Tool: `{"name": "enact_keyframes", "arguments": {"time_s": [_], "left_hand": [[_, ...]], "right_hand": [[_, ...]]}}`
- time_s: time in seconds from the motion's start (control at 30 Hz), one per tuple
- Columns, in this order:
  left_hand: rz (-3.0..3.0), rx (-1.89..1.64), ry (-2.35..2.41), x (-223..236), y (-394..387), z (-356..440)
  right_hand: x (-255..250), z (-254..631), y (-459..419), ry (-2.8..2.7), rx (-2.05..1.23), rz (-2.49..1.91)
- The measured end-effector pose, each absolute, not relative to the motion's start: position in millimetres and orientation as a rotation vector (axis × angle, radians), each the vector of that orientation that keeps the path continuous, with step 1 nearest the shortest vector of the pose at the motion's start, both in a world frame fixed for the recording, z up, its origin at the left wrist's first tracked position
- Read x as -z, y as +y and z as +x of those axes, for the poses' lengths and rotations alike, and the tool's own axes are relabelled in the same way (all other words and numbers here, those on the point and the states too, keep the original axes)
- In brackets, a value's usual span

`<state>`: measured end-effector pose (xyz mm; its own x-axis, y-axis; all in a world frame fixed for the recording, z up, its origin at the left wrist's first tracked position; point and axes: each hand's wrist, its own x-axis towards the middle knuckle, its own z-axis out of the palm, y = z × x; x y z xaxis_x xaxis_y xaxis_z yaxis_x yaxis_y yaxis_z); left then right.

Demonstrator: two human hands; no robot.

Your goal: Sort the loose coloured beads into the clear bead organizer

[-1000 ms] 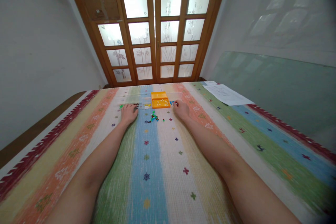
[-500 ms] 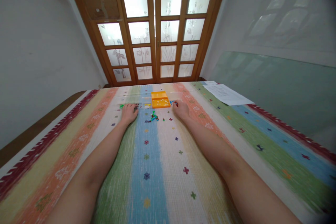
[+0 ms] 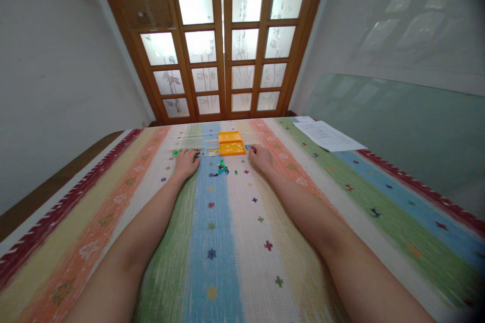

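An opened orange plastic box (image 3: 232,138) stands between my hands at the far part of the table, with several small white pieces (image 3: 233,148) in its near half. My left hand (image 3: 186,162) lies palm down left of the box, fingers stretched out, beside small green pieces (image 3: 176,153) and dark ones. Right of the box, the fingers of my right hand (image 3: 261,158) are pinched together next to small blue pieces (image 3: 247,147). What the pinch holds, if anything, is too small to make out. A little heap of green, blue and dark pieces (image 3: 222,167) lies in front of the box.
Small yellow and white pieces (image 3: 212,152) lie just left of the box. A striped, patterned cloth (image 3: 215,272) covers the table. Printed paper sheets (image 3: 328,136) rest at the far right, near a pale green panel (image 3: 397,111). Wooden glazed doors (image 3: 227,40) stand behind the table.
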<state>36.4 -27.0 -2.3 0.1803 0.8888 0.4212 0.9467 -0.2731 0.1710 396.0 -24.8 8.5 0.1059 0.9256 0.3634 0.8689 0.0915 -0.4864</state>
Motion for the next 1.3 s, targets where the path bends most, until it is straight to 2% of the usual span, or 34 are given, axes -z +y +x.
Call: {"name": "enact_keyframes", "arguments": {"time_s": [1.3], "left_hand": [[-2.332, 0.648, -1.715, 0.8, -30.3, 40.1]], "right_hand": [[-13.9, 390.4, -33.2, -1.951, -0.132, -1.739]]}}
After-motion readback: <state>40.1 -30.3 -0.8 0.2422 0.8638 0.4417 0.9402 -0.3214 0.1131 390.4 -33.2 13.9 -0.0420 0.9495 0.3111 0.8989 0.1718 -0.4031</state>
